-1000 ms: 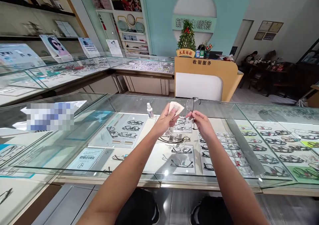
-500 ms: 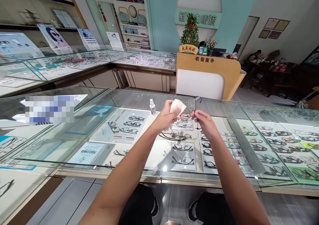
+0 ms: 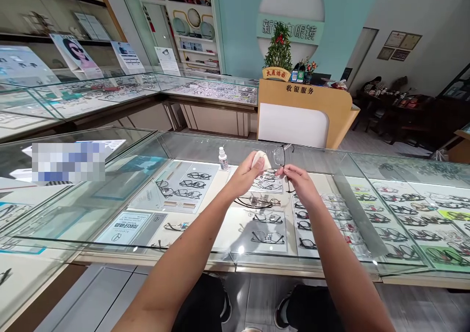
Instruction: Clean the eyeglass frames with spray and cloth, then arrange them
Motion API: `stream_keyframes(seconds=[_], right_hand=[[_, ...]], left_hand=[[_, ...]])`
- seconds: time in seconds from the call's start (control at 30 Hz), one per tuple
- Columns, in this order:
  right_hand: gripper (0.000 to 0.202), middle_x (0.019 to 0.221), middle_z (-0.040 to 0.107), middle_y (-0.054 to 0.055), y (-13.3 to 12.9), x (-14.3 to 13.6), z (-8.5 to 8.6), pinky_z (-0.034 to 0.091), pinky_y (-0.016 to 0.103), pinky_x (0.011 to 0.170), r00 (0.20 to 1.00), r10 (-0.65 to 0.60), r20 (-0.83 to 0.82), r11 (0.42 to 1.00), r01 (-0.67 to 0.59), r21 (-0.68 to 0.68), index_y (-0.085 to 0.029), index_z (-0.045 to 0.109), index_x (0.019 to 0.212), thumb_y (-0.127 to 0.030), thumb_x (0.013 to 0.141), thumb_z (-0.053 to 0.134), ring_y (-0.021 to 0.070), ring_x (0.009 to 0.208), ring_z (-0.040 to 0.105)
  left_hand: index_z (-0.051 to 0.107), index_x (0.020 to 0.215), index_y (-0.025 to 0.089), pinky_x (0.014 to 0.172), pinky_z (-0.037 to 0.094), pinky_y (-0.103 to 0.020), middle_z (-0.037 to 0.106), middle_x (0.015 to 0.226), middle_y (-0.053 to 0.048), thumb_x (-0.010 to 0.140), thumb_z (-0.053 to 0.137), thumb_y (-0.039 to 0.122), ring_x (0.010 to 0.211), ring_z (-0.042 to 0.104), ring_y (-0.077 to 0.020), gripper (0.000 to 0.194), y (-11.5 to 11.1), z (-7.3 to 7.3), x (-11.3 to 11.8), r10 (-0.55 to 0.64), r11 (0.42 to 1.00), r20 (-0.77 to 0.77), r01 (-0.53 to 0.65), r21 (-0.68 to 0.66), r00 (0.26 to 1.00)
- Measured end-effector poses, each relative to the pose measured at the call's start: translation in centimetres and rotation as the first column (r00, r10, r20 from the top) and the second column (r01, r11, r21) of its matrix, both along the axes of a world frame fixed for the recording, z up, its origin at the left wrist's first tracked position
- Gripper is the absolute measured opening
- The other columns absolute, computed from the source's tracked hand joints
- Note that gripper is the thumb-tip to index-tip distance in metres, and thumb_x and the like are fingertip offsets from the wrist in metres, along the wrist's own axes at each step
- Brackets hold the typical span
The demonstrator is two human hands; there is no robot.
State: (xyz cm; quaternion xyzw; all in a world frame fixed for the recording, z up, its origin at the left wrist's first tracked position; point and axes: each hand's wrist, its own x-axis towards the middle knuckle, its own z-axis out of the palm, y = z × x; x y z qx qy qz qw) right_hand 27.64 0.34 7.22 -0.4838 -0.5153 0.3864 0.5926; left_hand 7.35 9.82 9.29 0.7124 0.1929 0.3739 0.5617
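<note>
In the head view, the only one, you have two bare hands raised over one glass display case (image 3: 216, 246). Your left hand (image 3: 244, 175) is closed around one pale cloth (image 3: 261, 160), thumb pressed flat on its face and fingers curled behind. Your right hand (image 3: 299, 181) has its thumb and fingertips pinched together on one pair of eyeglasses (image 3: 278, 156), which stands up on edge above the fingers, with one dark temple hanging below them. The eyeglasses are in the air over the case, just to the right of the cloth (whether the two touch, I cannot tell).

Beyond your left wrist stands one small white bottle (image 3: 223, 159), upright, with its cap on. Under the glass to your left, one grey tray (image 3: 147, 202) bears four frames; nearer you, one printed card (image 3: 123, 229) lies flat. Between your forearms, one pale tray (image 3: 242, 244) shows two frames, one behind the other. The frames to your right are too many and too small to count surely.

Farther off you face one cashier desk (image 3: 304, 94) with one leafy plant (image 3: 278, 48) on top, and four framed sheets (image 3: 398, 45) hang on the wall.
</note>
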Motion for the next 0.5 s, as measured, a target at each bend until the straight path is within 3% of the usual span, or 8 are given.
stream_keyframes(seconds=[0.23, 0.5], right_hand=[[0.03, 0.096, 0.074, 0.003, -1.0, -1.2, 1.0, 0.041, 0.035, 0.092, 0.989, 0.082, 0.126, 0.996, -0.079, -0.032, -0.025, 0.074, 0.085, -0.05, 0.099, 0.064, 0.0222, 0.097, 0.059], [0.042, 0.095, 0.072, 0.005, -1.2, -2.2, 0.8, 0.045, 0.039, 0.096, 0.964, 0.195, 0.183, 0.981, -0.196, -0.016, -0.025, 0.075, 0.089, -0.064, 0.1, 0.063, 0.0246, 0.097, 0.062]], left_hand=[[0.05, 0.105, 0.023, 0.073, 0.047, -0.029, 0.056, 0.091, -0.001, 0.101, 0.053, 0.074, 0.082, 0.053, -0.0167, 0.051, 0.0, -0.7, 0.0, 0.1, 0.991, -0.043, -0.095, 0.094, 0.994], [0.043, 0.104, 0.025, 0.063, 0.03, -0.029, 0.047, 0.074, 0.006, 0.101, 0.058, 0.067, 0.065, 0.041, -0.015, 0.045, -0.3, -0.3, -0.1, 0.154, 0.974, -0.125, -0.129, 0.187, 0.98]])
